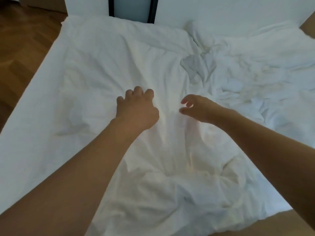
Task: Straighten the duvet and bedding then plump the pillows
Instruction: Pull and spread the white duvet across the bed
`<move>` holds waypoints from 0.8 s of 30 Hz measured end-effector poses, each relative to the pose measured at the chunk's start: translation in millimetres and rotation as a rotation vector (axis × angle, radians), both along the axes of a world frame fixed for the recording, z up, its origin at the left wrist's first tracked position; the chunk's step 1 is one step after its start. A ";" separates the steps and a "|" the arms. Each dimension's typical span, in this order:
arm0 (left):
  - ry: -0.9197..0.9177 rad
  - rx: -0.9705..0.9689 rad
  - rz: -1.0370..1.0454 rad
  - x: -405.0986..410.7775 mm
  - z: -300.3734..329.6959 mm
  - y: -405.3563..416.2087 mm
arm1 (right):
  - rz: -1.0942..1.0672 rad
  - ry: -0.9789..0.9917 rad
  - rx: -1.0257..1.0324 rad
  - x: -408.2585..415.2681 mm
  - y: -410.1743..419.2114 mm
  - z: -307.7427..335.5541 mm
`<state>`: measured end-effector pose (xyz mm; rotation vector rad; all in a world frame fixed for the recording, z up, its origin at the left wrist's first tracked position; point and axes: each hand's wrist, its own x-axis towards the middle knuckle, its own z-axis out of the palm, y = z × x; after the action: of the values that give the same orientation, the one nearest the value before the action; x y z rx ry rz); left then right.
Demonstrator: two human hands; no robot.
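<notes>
Wooden floor (25,48) runs along the left side of the bed in the head view, and a white wall with a dark-framed panel (133,9) stands just behind its far end. White duvet (105,65) covers nearly the whole bed, its left edge running diagonally beside the floor; that left part lies fairly smooth, while the right part is bunched into deep creases around a rumpled heap (238,79). A strip of flatter white sheet (281,193) shows at the lower right. Both bare arms reach over the middle of the duvet. Left hand (138,111) has its fingers curled down onto the fabric, and whether its grip has gathered any cloth cannot be told. Right hand (197,108), just beside it, hovers with thumb and fingers loosely parted, holding nothing.
</notes>
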<state>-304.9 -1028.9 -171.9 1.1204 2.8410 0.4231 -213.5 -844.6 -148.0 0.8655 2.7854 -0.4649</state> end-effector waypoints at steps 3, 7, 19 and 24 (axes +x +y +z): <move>0.044 -0.182 0.009 -37.8 -40.0 30.4 | -0.046 -0.064 0.272 2.9 37.5 -27.7; 0.094 -0.286 -0.022 -67.6 -68.9 32.1 | -0.009 -0.122 0.209 -4.3 65.5 -59.1; -0.651 -0.908 -0.160 -85.8 25.9 63.6 | 0.140 0.452 0.344 -131.9 87.2 -30.5; -0.028 -0.179 0.041 -198.2 67.2 93.9 | 0.180 0.122 0.307 -184.7 116.0 -2.1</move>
<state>-503.1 -935.0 -104.7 1.0174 2.8147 0.1794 -398.2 -728.6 -150.1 0.6490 3.0634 -0.0618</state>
